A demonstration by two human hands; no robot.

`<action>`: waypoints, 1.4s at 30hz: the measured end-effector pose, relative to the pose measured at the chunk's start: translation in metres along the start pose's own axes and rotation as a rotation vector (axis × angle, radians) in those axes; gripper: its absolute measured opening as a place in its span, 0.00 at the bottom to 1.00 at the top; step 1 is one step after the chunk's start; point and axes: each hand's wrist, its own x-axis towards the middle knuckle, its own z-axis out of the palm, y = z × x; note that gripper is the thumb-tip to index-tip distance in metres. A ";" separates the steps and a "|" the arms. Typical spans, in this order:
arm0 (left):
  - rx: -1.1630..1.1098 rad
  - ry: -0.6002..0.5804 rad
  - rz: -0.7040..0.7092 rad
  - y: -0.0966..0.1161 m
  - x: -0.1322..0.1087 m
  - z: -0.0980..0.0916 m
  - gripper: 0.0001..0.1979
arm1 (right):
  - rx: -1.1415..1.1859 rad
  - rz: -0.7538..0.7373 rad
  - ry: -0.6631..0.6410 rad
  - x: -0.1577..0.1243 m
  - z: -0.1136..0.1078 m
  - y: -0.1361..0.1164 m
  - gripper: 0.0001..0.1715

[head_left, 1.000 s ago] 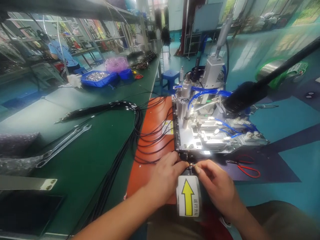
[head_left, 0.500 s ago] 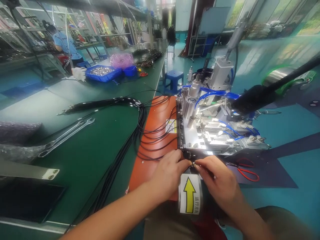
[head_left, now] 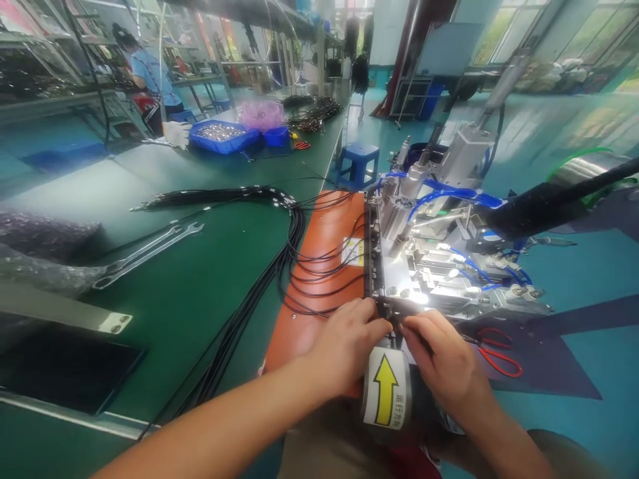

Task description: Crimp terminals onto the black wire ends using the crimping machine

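Note:
My left hand [head_left: 352,339] is closed at the near end of a dark slotted track [head_left: 372,256], fingertips pressed together low over it. My right hand [head_left: 442,356] makes a pinch just right of it, the fingertips nearly meeting. What either pinch holds is too small and hidden to make out. Thin black cables [head_left: 319,286] loop over an orange-brown board [head_left: 312,332] into the track, and the closest one disappears behind my left hand. Below my fingers sits a rounded cover with a yellow arrow label [head_left: 385,389].
A metal machine with blue air tubes [head_left: 449,193] stands right of the track. Red-handled scissors [head_left: 500,352] lie beside my right hand. On the green table [head_left: 210,286] are a cable bundle [head_left: 244,313], a wrench [head_left: 150,255] and a blue tray [head_left: 224,143]. A co-worker [head_left: 154,83] is at far left.
The whole view has shifted, so everything sits a little further right. Both hands stay together at the track's near end, with only slight finger movement.

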 end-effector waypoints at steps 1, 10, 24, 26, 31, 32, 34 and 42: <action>0.000 0.005 0.001 0.000 0.000 0.000 0.08 | 0.000 0.004 0.000 0.000 0.001 0.001 0.11; -0.021 0.003 0.003 0.000 0.001 -0.003 0.07 | 0.046 0.121 0.080 -0.003 0.005 -0.002 0.10; -0.017 -0.096 -0.002 0.002 0.003 -0.012 0.08 | 0.344 0.535 -0.026 0.000 0.007 -0.006 0.19; 0.011 -0.151 -0.012 0.005 0.005 -0.018 0.07 | 0.412 0.567 -0.032 -0.002 0.008 -0.005 0.19; 0.076 -0.277 -0.003 0.016 0.007 -0.034 0.07 | 0.490 0.536 -0.014 -0.008 0.010 -0.002 0.20; 0.094 -0.295 -0.003 0.017 0.007 -0.037 0.08 | 0.467 0.516 -0.008 -0.008 0.010 -0.002 0.20; 0.126 -0.320 -0.005 0.020 0.008 -0.040 0.11 | 0.430 0.475 -0.004 -0.008 0.011 -0.003 0.19; 0.132 -0.356 -0.077 0.021 0.014 -0.046 0.12 | 0.375 0.417 0.002 -0.004 0.016 -0.007 0.17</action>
